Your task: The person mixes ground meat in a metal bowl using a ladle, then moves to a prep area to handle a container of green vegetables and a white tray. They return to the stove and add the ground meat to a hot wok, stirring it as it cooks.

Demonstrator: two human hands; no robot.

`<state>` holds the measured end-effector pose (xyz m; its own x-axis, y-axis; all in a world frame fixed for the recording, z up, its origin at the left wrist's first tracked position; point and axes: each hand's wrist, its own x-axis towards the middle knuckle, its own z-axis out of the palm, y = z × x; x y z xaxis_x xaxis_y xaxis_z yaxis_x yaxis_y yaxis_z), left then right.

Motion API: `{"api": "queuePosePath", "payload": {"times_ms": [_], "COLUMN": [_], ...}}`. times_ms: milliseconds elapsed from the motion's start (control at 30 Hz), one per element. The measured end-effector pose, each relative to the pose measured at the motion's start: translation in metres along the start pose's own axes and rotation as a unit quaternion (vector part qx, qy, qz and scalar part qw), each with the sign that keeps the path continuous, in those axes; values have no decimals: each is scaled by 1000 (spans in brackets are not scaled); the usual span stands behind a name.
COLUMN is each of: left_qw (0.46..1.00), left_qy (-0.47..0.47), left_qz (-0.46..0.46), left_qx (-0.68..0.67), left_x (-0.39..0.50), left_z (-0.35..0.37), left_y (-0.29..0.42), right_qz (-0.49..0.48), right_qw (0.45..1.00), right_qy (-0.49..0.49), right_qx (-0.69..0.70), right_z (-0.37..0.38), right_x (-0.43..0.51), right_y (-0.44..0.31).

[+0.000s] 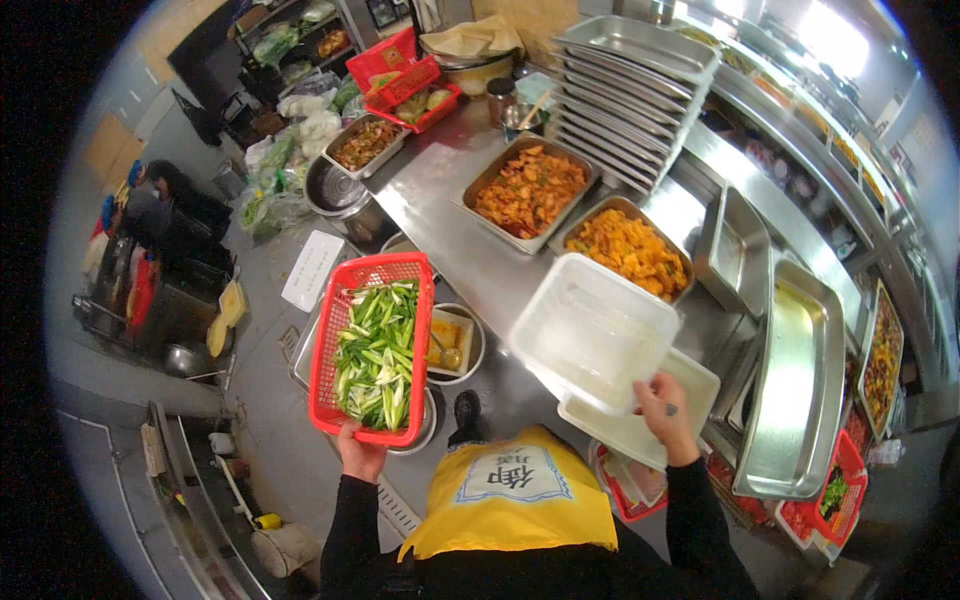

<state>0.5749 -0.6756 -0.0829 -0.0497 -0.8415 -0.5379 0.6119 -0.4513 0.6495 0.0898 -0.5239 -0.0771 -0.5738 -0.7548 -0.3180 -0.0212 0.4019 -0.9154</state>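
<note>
My left hand (361,455) grips the near end of a red plastic basket (320,375). Cut green onions (381,349) fill much of it, green and white pieces mixed. My right hand (664,416) holds a white translucent plastic tub (592,330) by its near right corner. The tub is tilted, and I see nothing solid inside it. Below it lies a pale cutting board (694,375) at the table's edge, partly covered by the tub and my hand. Beyond the tub, a steel pan of orange fried pieces (630,247) stands on the steel table (442,195).
Another steel pan holds reddish cooked food (532,187). Steel trays (630,97) are stacked at the back. Deep steel pans (799,375) stand on the right. Left of the table, a pot (341,199) and a white box (313,270) stand low. Two people (146,210) are far left.
</note>
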Motion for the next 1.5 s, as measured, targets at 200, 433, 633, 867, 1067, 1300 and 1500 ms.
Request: {"api": "queuePosePath", "payload": {"times_ms": [200, 433, 633, 867, 1067, 1300, 1500], "left_qw": [998, 993, 990, 991, 999, 987, 940], "left_qy": [25, -6, 78, 89, -2, -116, -157], "left_qz": [9, 95, 97, 34, -28, -98, -181], "left_qx": [-54, -68, -68, -97, -17, 51, 244], "left_x": [64, 127, 158, 202, 281, 414, 507], "left_z": [-24, -85, -141, -126, -16, 136, 168], "left_y": [53, 129, 162, 168, 167, 164, 156], "right_qz": [46, 164, -140, -105, 23, 189, 261], "right_qw": [985, 913, 939, 948, 968, 970, 944], "right_qy": [-113, -177, -303, -233, -244, -137, 34], "right_qx": [126, 330, 78, 191, 60, 69, 198], "right_z": [169, 378, 503, 525, 439, 321, 231], "right_x": [77, 159, 297, 336, 208, 67, -63], "right_y": [-21, -69, -46, -37, -44, 11, 67]}}
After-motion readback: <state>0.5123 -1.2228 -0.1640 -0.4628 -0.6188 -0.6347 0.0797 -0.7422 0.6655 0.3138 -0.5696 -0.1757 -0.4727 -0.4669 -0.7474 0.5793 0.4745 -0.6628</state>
